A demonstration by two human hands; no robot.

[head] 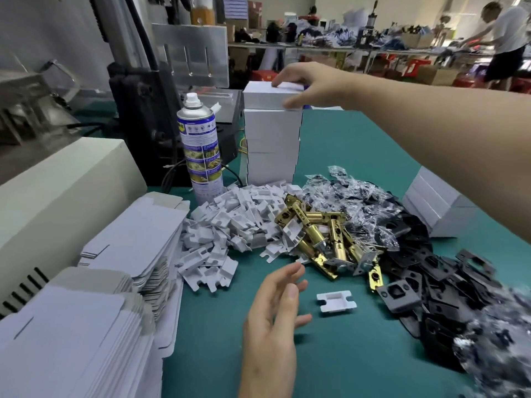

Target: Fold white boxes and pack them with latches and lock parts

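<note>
Your green bench [359, 156] sits in a cluttered workshop. Fingers of your right hand [310, 81] grip the top white box [267, 100] beside a spray can [199, 145]; your left hand [275, 317] hovers, fingers spread, before brass latches [316, 234].

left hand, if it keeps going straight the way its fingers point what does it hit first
Most likely the heap's near edge, where white plastic trays meet the brass latches. The left hand may be above the mat, so depth is unclear.

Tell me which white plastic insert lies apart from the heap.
The lone white plastic insert on the green mat, just right of the left hand; all the others lie jumbled in the heap beside the brass latches.
</note>
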